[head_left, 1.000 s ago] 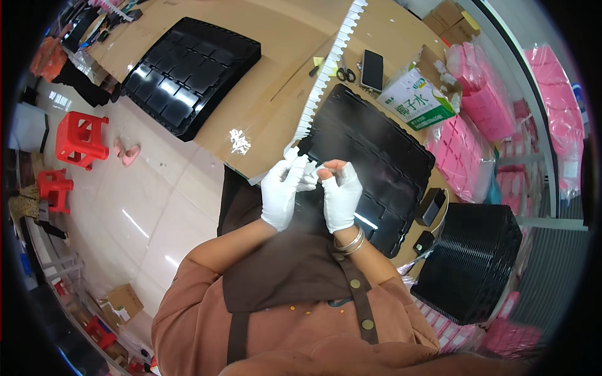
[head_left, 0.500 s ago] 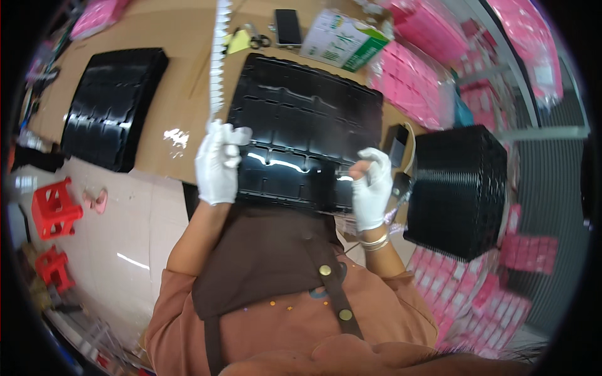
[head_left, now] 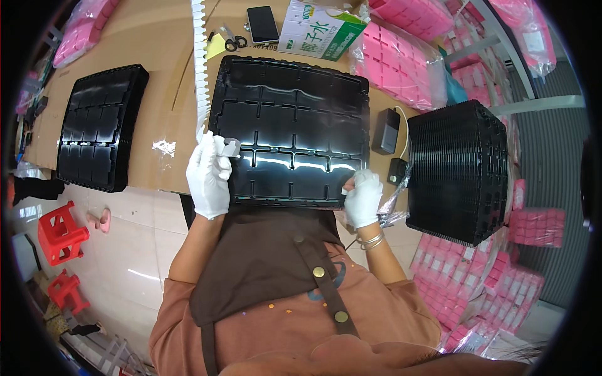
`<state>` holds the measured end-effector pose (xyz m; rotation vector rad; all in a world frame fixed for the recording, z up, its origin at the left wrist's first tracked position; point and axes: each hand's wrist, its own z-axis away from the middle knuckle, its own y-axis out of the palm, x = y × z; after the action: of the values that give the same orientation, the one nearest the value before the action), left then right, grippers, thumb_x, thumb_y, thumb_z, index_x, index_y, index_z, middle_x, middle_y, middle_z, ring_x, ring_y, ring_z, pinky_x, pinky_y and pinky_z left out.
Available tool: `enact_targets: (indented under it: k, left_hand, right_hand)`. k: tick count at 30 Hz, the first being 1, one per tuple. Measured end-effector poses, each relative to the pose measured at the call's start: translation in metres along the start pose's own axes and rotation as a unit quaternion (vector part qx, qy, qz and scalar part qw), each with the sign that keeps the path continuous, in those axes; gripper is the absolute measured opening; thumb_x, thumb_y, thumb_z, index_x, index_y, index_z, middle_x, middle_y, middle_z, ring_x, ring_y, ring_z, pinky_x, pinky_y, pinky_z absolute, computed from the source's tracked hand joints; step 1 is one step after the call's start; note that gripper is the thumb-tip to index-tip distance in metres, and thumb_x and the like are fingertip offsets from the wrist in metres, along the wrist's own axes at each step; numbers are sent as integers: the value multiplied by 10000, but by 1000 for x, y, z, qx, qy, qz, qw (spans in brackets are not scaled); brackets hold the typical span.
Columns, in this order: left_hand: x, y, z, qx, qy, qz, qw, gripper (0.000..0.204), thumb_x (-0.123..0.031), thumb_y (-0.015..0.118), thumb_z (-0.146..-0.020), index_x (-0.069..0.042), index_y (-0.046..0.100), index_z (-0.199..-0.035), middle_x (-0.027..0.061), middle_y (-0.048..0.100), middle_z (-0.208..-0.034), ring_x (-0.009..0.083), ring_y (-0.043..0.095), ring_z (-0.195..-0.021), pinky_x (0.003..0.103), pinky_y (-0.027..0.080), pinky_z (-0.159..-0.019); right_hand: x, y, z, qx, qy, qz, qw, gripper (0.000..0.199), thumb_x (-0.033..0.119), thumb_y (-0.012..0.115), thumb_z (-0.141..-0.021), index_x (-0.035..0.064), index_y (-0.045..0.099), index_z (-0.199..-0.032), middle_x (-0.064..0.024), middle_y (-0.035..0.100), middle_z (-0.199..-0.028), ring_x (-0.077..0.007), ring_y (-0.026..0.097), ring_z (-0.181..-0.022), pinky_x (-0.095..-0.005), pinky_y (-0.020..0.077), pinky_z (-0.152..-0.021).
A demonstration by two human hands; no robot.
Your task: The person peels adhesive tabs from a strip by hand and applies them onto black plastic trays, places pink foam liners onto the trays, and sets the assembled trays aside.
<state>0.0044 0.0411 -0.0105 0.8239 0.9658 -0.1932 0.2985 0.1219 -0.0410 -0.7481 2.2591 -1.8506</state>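
My left hand (head_left: 210, 178), in a white glove, is closed on the lower end of a long white strip with a toothed edge (head_left: 200, 75). A small clear curled piece (head_left: 232, 148) sticks out by its fingertips, over the left edge of a black plastic tray (head_left: 288, 128). The tray lies in front of me, its shallow compartments showing. My right hand (head_left: 364, 199), also gloved but with bare fingertips, is pinched closed at the tray's near right corner. Something tiny and whitish shows by the fingertips; I cannot make out what it is.
A tall stack of black trays (head_left: 454, 172) stands to the right, beside a dark power bank (head_left: 385, 131) with a white cable. Another black tray stack (head_left: 100, 128) lies left. Scissors (head_left: 236, 42), a phone (head_left: 262, 25), a carton (head_left: 320, 31) and wrapped pink trays (head_left: 401, 66) sit behind.
My right hand has come down to the tray's near right corner, its fingers drawn closer together. My left hand keeps hold of the strip. The whole view has shifted slightly.
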Motion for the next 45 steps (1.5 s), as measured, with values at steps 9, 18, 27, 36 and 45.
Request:
enact_targets:
  k: [9, 18, 27, 36, 45]
  left_hand:
    - [12, 5, 19, 85, -12, -69, 994, 203, -206, 527, -979, -17, 594, -950, 33, 604, -834, 19, 425, -566, 154, 321, -470]
    - [27, 9, 31, 71, -63, -26, 995, 280, -248, 522, -985, 16, 598, -1041, 51, 611, -857, 84, 577, -693, 211, 477, -598]
    - [20, 22, 6, 90, -149, 34, 984, 260, -263, 516, -979, -20, 567, -1052, 28, 584, -839, 61, 514, -610, 196, 400, -503]
    - [1, 9, -14, -13, -60, 82, 995, 227, -229, 559, -969, -33, 558, -1082, 18, 572, -867, 41, 501, -646, 164, 381, -526]
    - [7, 3, -8, -20, -52, 59, 997, 215, -219, 550, -972, -26, 578, -1064, 20, 578, -852, 42, 500, -630, 172, 376, -512]
  right_hand:
    - [42, -38, -34, -88, -4, -364, 927, 190, 127, 678, -836, 21, 524, -805, -67, 540, -849, -141, 576, -715, -276, 487, -668]
    - [143, 17, -62, 107, 44, -564, 817, 71, 26, 631, -809, 2, 568, -831, -60, 616, -817, -163, 576, -757, -285, 458, -727]
    - [145, 15, -64, 75, 105, -640, 758, 64, -45, 619, -803, 1, 585, -832, -50, 617, -828, -123, 568, -753, -257, 462, -697]
    - [24, 17, -170, -53, 51, -385, 920, 52, 33, 660, -756, 27, 619, -787, -101, 593, -808, -208, 616, -809, -331, 486, -751]
    - [-36, 67, -223, -44, 60, -35, 997, 78, 41, 708, -666, 68, 640, -640, -144, 650, -740, -323, 644, -733, -418, 515, -680]
